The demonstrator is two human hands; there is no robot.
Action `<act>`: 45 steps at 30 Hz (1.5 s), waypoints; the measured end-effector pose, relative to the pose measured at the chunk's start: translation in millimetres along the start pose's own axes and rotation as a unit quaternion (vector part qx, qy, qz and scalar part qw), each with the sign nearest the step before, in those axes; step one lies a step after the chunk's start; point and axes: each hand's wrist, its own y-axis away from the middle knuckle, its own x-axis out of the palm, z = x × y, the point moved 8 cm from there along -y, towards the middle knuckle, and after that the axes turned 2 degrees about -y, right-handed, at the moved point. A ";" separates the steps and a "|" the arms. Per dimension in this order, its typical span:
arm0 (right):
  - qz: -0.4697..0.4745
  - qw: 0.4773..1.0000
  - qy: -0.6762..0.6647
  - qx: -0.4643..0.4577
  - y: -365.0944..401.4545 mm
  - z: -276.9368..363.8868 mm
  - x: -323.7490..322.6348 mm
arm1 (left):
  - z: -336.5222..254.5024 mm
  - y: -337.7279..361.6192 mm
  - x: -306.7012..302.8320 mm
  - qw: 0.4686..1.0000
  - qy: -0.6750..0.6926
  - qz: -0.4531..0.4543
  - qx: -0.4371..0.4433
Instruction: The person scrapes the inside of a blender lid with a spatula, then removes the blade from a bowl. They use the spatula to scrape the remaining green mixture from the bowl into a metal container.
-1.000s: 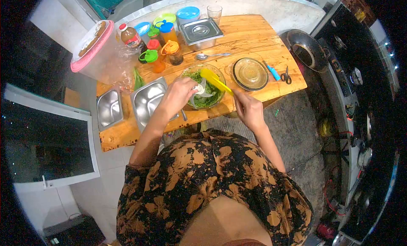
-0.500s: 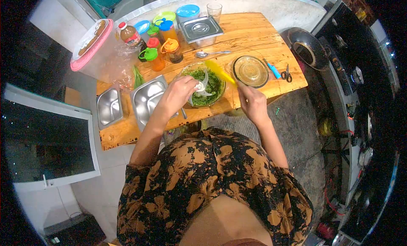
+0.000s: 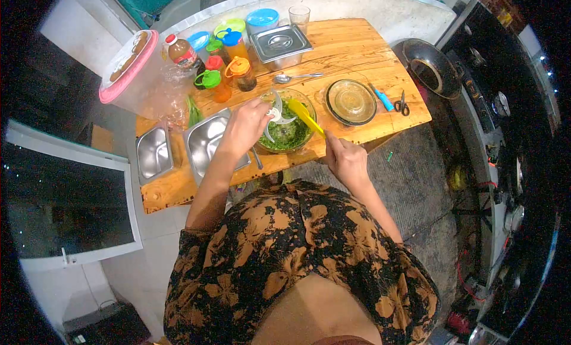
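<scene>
My left hand [image 3: 250,126] is closed on the white hub of a chopper blade [image 3: 278,118], whose curved metal wings spread out over a glass bowl [image 3: 314,136]. Chopped green herbs [image 3: 288,137] line that bowl. My right hand [image 3: 347,161] grips the handle of a yellow spatula [image 3: 304,114], and its flat head points into the bowl beside the blade. To the right of the bowl lies a round glass lid [image 3: 351,101].
Steel pans [image 3: 153,152] stand at the table's left, near a pink-lidded tub [image 3: 129,65]. Behind the bowl are squeeze bottles [image 3: 239,74], a lidded steel container [image 3: 281,43] and a spoon [image 3: 297,77]. Scissors [image 3: 402,104] and a light-blue-handled tool [image 3: 384,99] lie right; a wok [image 3: 429,68] sits beyond.
My right hand has come down and left, bringing the spatula head lower into the bowl. The blade has shifted slightly left and turned in my left hand.
</scene>
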 end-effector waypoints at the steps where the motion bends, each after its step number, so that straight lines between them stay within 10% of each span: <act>1: -0.002 1.000 0.013 -0.001 -1.8 -3.2 0.0 | 0.2 -0.2 -0.7 1.000 0.010 -0.007 0.006; 17: -0.157 0.974 -0.143 0.085 14.8 -33.3 -50.5 | 52.8 -7.9 -8.1 0.960 0.163 -0.099 -0.206; 45: 0.068 0.986 -0.028 -0.146 1.3 4.0 -9.4 | 32.6 -21.1 -12.1 0.977 0.073 -0.122 -0.161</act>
